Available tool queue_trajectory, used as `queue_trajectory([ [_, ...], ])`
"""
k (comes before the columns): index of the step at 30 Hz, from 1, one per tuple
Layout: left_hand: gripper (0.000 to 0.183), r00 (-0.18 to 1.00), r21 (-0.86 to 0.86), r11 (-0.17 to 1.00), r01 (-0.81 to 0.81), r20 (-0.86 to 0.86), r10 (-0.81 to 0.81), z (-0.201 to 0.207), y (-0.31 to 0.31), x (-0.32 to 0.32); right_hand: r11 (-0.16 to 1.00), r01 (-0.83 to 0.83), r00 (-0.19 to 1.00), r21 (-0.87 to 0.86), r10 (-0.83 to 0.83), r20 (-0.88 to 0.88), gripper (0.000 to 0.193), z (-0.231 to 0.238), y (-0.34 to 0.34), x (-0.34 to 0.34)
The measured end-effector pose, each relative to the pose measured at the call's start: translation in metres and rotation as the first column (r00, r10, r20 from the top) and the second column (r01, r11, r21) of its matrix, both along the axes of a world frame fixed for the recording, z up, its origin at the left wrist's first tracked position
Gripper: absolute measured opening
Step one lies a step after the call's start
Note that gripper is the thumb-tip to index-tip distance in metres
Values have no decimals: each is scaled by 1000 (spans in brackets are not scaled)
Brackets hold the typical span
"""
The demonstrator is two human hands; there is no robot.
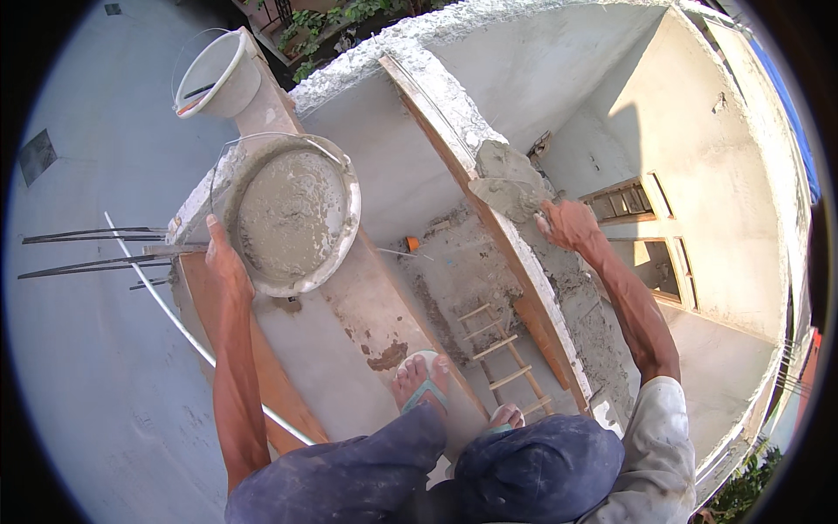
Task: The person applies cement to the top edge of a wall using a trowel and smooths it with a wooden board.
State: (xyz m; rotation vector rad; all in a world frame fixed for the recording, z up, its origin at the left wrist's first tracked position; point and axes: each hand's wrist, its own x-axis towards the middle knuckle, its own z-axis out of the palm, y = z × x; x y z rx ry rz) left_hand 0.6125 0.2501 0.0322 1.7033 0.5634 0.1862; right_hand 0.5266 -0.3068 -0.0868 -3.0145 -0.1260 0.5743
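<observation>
Shows right hand clenched around a mortar-coated trowel, at the left edge of the wall top. Shows left hand against the left side of a mortar-filled bucket on the ledge; cannot tell, with fingers largely hidden, whether grasping.

the mortar looks rough, its bucket plastic.

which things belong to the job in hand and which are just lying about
Seemingly in use:
mortar bucket, at left hand
trowel, in right hand
wet mortar on wall top

Apparently just around:
second white bucket
wooden ladder
white pipe
</observation>
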Motion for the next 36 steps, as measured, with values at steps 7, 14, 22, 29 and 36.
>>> queue_trajectory([
  [7,82,1000,13,1000,-2,-5,2,-3,13,-2,966,-51,986,-255,89,140,19,-21,-7,53],
  [14,77,1000,75,997,-9,-27,11,-15,-4,5,975,-210,956,-73,220,192,33,-81,-38,35],
  [22,75,999,-10,1000,-13,-48,13,-1,2,-1,843,476,877,250,-435,-204,42,-25,-7,-150],
  [29,69,998,-115,992,54,-24,-58,-1,5,-1,406,798,551,445,-790,-268,37,-21,0,-301],
  [36,66,986,-196,968,156,-30,-164,4,-3,1,80,887,331,454,-796,-507,48,-26,58,-250],
])
